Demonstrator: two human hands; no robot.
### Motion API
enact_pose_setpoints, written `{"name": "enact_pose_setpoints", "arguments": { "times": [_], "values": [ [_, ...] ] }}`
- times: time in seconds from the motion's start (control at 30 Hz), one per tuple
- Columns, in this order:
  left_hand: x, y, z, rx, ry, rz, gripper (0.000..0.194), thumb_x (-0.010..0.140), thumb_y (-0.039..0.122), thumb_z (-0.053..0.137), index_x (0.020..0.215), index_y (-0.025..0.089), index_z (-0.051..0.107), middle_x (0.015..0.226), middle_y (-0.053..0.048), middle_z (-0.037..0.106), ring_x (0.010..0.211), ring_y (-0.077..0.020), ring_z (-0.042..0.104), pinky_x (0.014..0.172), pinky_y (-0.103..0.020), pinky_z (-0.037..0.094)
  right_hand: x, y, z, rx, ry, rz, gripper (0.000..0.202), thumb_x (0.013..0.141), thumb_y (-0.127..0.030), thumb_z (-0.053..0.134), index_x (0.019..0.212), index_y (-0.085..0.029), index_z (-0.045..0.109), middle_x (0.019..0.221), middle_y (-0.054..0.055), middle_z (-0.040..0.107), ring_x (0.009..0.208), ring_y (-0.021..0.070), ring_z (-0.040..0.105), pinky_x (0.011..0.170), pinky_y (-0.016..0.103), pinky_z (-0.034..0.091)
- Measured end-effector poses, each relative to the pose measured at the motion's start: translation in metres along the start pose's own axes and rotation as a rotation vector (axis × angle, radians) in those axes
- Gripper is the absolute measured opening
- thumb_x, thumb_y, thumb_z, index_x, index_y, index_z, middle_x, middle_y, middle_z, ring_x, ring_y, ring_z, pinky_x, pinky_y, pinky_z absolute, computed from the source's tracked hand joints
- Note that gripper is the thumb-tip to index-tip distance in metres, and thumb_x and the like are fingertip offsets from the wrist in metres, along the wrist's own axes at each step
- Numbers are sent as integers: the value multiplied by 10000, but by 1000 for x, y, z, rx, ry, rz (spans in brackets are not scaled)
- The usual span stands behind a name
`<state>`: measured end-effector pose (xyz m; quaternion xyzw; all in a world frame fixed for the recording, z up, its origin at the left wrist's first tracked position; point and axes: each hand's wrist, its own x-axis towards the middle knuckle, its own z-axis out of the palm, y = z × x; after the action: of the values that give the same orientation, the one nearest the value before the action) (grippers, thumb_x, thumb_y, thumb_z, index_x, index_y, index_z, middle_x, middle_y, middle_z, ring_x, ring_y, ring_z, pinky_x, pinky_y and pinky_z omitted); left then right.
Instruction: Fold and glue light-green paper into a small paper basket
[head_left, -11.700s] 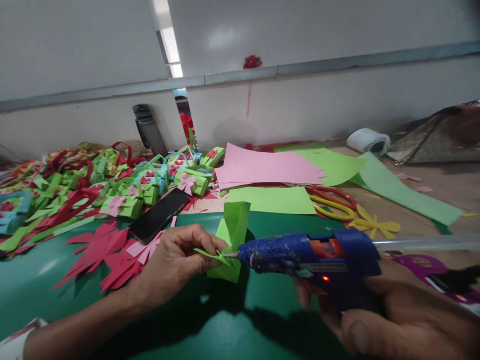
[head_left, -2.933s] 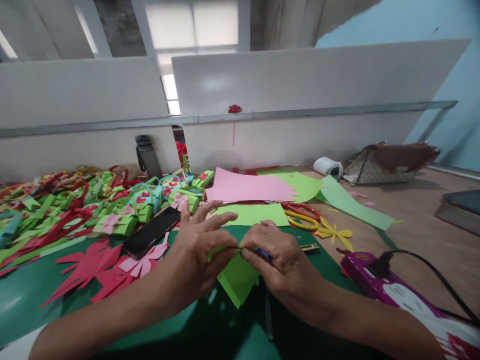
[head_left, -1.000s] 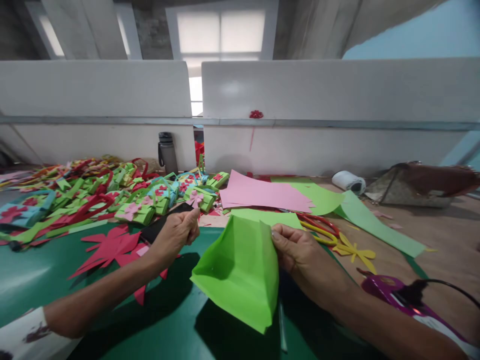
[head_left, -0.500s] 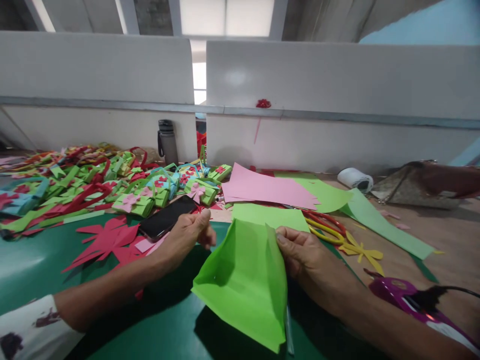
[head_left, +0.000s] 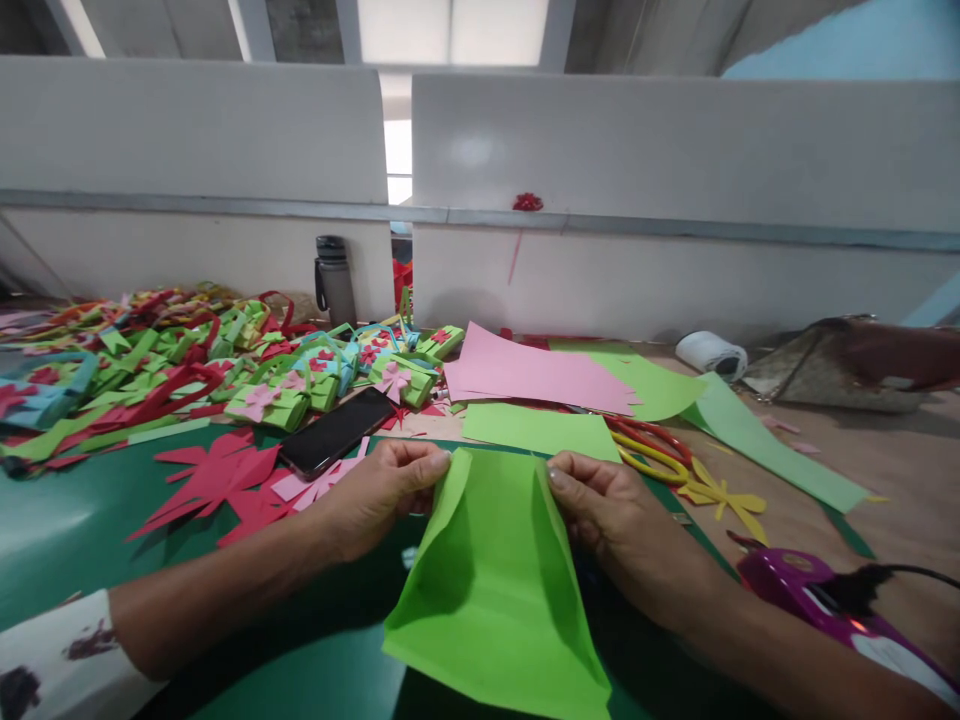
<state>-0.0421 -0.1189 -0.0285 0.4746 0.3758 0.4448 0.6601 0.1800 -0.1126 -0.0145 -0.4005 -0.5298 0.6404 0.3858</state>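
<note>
A folded green paper bag (head_left: pixel 499 590) hangs between my hands, its wide open end facing me and its sides bent upward. With thumb and fingers my left hand (head_left: pixel 394 490) pinches the far left corner. The far right corner is gripped by my right hand (head_left: pixel 611 515), thumb on top. Beneath lies a green mat (head_left: pixel 315 640). Red paper flower cut-outs (head_left: pixel 217 480) and a pink cut-out (head_left: pixel 319 480) rest beside my left forearm, near a black phone (head_left: pixel 337 430). A light green sheet (head_left: pixel 540 430) lies just beyond the bag.
Small decorated paper bags (head_left: pixel 274 400) are heaped at the left, before a grey bottle (head_left: pixel 335 285). Pink sheets (head_left: pixel 532 370), yellow-handled scissors (head_left: pixel 652 465) and a yellow flower cut-out (head_left: pixel 724 500) lie beyond my right hand. A purple glue gun (head_left: pixel 795 585) with a cord sits at right.
My left hand has moved right and taken hold of the bag's left corner. The bag has swung round and now spreads between both hands.
</note>
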Motion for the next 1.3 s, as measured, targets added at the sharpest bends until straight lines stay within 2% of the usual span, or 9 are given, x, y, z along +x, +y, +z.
{"name": "enact_pose_setpoints", "arguments": {
  "times": [0.13,0.33,0.53,0.63,0.8,0.97,1.17,1.3],
  "values": [
    [-1,2,1,101,53,42,318,707,399,693,605,138,544,579,29,518,524,-74,449,531,-194,361,0,0,-3,-222,61,-59,265,803,-428,577,724,-179,533,579,-55,415,513,78,354,488,215,289],
    [-6,11,7,307,125,124,299,748,366,630,594,140,507,547,45,466,519,-75,402,512,-195,321,-2,-6,-1,-420,81,-109,220,814,-382,536,736,-176,539,603,-37,464,536,97,396,504,236,323],
    [-6,14,7,441,161,183,327,771,367,568,548,156,454,499,61,400,479,-72,341,477,-206,262,-6,-8,3,-485,74,-149,226,831,-359,499,691,-182,499,565,-50,421,513,91,356,480,229,304],
    [-6,14,5,453,152,184,286,763,339,574,569,153,477,525,56,414,502,-77,362,491,-203,285,-7,-9,3,-522,80,-174,203,835,-331,493,694,-185,500,563,-51,416,508,92,347,467,231,290],
    [-9,15,2,416,137,159,228,760,332,600,642,150,528,577,48,451,536,-79,395,512,-191,324,-7,-9,3,-551,99,-200,178,833,-297,492,695,-187,505,580,-36,457,525,102,392,483,242,315],
    [-9,9,1,331,145,101,245,770,381,610,704,167,511,607,51,443,530,-72,403,501,-177,338,-8,-10,6,-589,106,-224,187,849,-286,485,695,-188,525,586,-31,463,530,102,398,490,245,323],
    [-7,11,-1,276,158,-3,285,752,422,616,734,182,464,603,49,493,485,-75,450,459,-178,351,-11,-19,3,-686,163,-371,179,868,-277,488,713,-205,540,628,-17,565,594,126,522,572,255,406],
    [-4,19,-11,298,132,-76,323,706,434,662,736,178,467,583,51,511,466,-81,471,444,-177,350,-17,-28,-6,-876,212,-466,245,881,-305,475,657,-214,515,587,-19,541,564,129,509,543,263,390]
  ]
}}
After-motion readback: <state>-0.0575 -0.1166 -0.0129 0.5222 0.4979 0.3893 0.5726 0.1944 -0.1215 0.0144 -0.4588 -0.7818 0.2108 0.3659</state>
